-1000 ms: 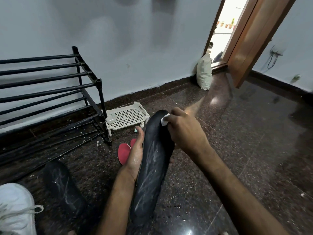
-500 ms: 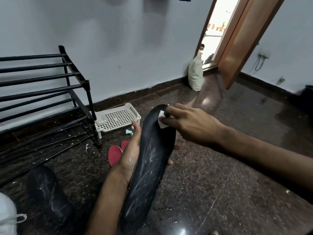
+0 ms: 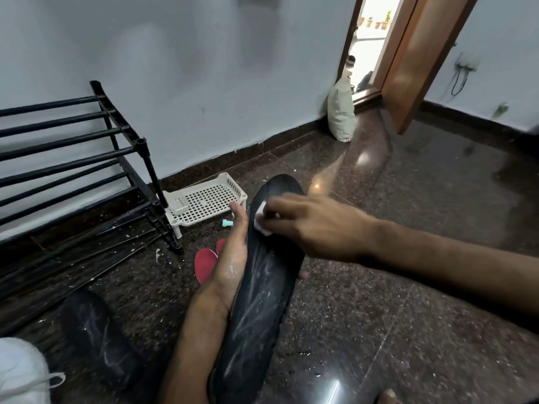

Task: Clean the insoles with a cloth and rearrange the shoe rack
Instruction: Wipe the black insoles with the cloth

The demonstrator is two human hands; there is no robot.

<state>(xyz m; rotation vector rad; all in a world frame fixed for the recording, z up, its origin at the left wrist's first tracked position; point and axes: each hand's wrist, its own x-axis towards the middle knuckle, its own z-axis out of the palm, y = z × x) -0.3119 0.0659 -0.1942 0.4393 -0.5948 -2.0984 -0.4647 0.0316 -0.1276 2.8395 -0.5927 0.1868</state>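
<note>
I have the black insole (image 3: 262,301) up off the floor (image 3: 408,287), tilted with its toe end pointing away from me toward the wall. My left hand (image 3: 233,263) cradles it from underneath: the thumb lies along its left edge and one fingertip curls round to show at the right edge, so the grip is closed around it. My right hand (image 3: 315,225) reaches in from the right, slightly blurred, its fingers pinched on a small white cloth (image 3: 261,218) pressed against the insole's upper surface near the toe. Pale streaks run down the insole's length.

A second insole (image 3: 99,333), also black and streaked, lies flat on the floor at the near left, just beside a white shoe (image 3: 20,371) at the bottom left corner. The black shoe rack (image 3: 87,158) stands along the floor's left edge against the wall. A white perforated tray (image 3: 204,199) sits just beside its foot, with a small teal object (image 3: 227,223) and a red piece (image 3: 205,263) near it. At the far edge a pale sack (image 3: 339,112) leans in the corner beside the open wooden door (image 3: 414,62).
</note>
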